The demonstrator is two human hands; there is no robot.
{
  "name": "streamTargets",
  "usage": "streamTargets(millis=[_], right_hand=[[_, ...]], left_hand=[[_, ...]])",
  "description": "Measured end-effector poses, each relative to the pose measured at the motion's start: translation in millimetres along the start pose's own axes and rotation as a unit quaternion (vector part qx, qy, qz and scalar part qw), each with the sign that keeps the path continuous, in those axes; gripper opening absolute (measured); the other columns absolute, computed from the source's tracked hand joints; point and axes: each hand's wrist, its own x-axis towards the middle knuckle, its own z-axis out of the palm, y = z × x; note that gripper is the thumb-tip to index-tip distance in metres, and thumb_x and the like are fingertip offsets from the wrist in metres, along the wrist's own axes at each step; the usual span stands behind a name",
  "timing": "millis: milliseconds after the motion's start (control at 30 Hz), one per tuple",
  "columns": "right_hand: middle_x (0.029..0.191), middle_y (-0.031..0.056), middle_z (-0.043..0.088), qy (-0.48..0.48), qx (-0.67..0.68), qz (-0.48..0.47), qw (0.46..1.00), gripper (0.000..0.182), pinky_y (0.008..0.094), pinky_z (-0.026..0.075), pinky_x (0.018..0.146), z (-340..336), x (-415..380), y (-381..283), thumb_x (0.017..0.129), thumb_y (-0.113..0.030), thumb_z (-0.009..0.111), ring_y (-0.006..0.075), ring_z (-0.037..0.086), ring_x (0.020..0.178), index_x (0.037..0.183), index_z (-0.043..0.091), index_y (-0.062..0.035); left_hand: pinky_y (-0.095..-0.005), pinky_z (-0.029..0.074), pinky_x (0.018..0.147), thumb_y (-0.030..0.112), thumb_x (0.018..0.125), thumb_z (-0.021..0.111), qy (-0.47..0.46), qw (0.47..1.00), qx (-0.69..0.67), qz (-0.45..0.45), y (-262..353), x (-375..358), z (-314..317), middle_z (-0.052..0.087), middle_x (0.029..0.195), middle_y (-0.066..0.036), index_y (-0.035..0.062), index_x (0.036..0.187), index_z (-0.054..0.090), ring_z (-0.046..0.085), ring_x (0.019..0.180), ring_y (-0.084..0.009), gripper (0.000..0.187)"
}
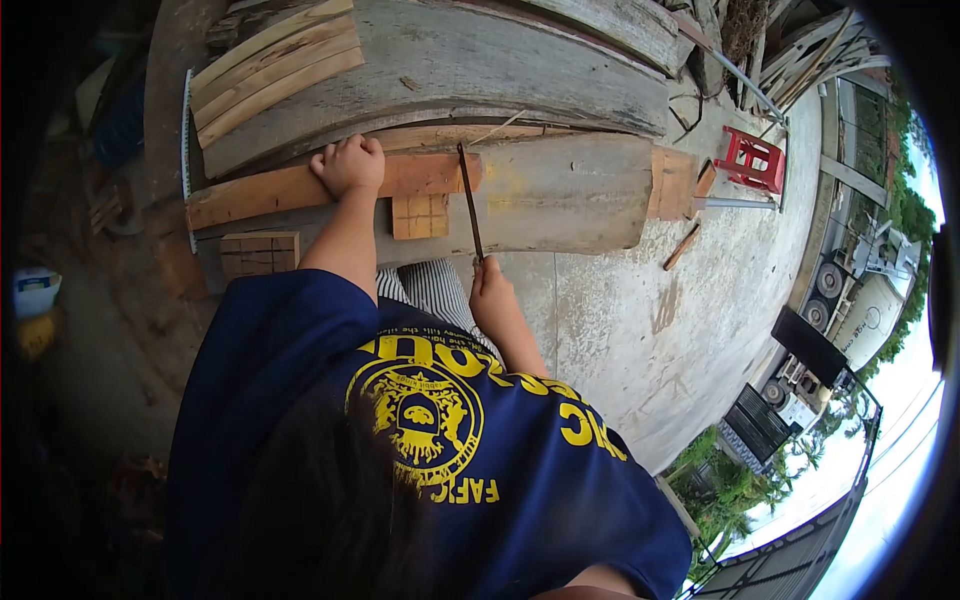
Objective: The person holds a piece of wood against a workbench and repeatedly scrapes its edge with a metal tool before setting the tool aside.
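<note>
A long reddish-brown wooden plank lies across a weathered grey board. My left hand presses on the plank, fingers curled over its far edge. A thin dark saw blade crosses the plank near its right end, its tip beyond the far edge. My right hand is closed around the saw's near end; the handle is mostly hidden in it. Under the plank, between my hands, a small wooden block sticks out toward me. Another block sits left of my left forearm.
Light wooden strips lie at the upper left beside a toothed metal blade. Right of the grey board are a red plastic stool and a wood scrap on concrete. A mixer truck stands in the right background.
</note>
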Motion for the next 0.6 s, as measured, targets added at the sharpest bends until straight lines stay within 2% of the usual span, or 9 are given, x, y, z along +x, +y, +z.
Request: streamTargets(millis=[167,333,400,533,600], right_hand=[[0.078,0.0328,0.057,0.022,-0.020,-0.006,1.000,0.018,0.0559,0.043,0.066,11,60,-17,0.093,-0.019,0.041,0.0517,0.053,0.080,0.093,0.042,-0.0007],[0.078,0.0337,0.058,-0.014,-0.049,0.015,0.999,0.019,0.0567,0.044,0.067,-8,9,-7,0.092,-0.019,0.041,0.0507,0.056,0.079,0.094,0.042,0.0001],[0.078,0.0341,0.058,-0.011,-0.040,0.028,0.999,0.020,0.0565,0.045,0.067,-10,3,-3,0.092,-0.019,0.042,0.0507,0.056,0.079,0.094,0.043,0.0004],[0.079,0.0345,0.058,-0.013,-0.036,-0.005,0.999,0.023,0.0557,0.045,0.069,9,48,-8,0.092,-0.020,0.042,0.0505,0.056,0.079,0.093,0.044,0.0034],[0.079,0.0344,0.058,0.021,-0.026,-0.023,0.999,0.024,0.0551,0.045,0.069,20,73,-15,0.092,-0.020,0.042,0.0504,0.056,0.080,0.090,0.045,0.0041]], left_hand=[[-0.0368,0.030,0.089,0.033,0.081,0.042,-0.024,1.000,0.000,-0.007,2,2,-5,0.068,0.085,-0.003,0.0155,0.079,0.067,0.057,0.089,-0.0184,0.030],[-0.0376,0.030,0.089,0.032,0.081,0.044,0.020,1.000,-0.007,0.005,-1,2,4,0.067,0.084,-0.003,0.0158,0.079,0.068,0.057,0.088,-0.0184,0.029],[-0.0376,0.030,0.089,0.032,0.081,0.044,0.000,1.000,-0.004,0.001,-1,1,0,0.067,0.084,-0.003,0.0157,0.079,0.068,0.057,0.088,-0.0185,0.030],[-0.0372,0.029,0.089,0.033,0.081,0.043,-0.023,1.000,-0.008,-0.012,3,2,-5,0.068,0.086,-0.003,0.0153,0.081,0.068,0.057,0.090,-0.0182,0.030],[-0.0372,0.029,0.089,0.033,0.081,0.043,-0.011,1.000,-0.003,-0.008,2,3,-1,0.068,0.087,-0.003,0.0152,0.081,0.068,0.057,0.090,-0.0181,0.030]])
